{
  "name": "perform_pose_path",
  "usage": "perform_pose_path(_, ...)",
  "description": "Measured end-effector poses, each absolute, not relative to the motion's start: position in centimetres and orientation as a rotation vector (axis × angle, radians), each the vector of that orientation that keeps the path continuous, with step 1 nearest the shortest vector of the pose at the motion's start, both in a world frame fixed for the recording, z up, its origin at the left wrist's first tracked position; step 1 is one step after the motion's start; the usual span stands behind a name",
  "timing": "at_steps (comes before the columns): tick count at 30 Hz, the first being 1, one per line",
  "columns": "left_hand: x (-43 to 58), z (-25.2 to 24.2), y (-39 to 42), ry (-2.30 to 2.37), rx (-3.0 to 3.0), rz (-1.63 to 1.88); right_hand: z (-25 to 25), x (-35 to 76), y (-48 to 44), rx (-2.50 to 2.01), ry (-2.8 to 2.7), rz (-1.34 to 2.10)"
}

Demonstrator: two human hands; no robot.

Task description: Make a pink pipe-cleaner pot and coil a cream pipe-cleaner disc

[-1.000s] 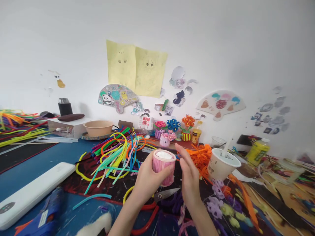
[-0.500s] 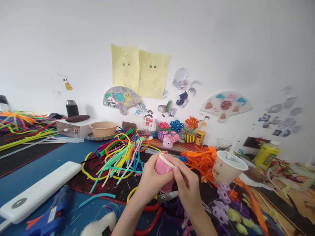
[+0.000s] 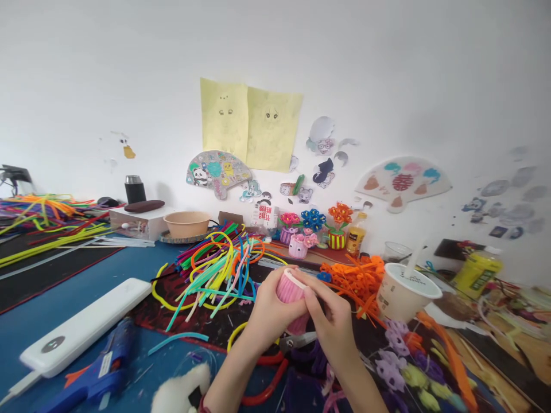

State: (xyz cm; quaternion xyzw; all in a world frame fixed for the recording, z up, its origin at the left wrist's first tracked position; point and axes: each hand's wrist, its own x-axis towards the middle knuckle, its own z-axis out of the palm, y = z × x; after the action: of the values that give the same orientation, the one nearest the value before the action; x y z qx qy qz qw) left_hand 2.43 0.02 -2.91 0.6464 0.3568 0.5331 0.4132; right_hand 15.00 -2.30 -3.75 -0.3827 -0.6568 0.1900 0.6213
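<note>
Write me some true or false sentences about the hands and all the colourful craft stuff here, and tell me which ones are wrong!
1. The left hand and right hand are both touching the pink cup. True.
2. The glue gun is bright red. False: the glue gun is mostly blue.
3. A straw sticks up from the paper cup. True.
4. The red-and-yellow striped pot has blue flowers. False: the striped pot has orange flowers.
5. The panda fan lies flat on the table. False: the panda fan is up on the wall.
6. The yellow paper on the wall has eyes drawn on it. True.
</note>
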Motion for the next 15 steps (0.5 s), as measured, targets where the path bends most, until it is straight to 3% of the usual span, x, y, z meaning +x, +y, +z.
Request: perform_pose_path(15,2.67,-2.96,-0.2,0.916,1.531,1.318,-3.69,14.93,-2.19,-0.875,-1.486,0.488)
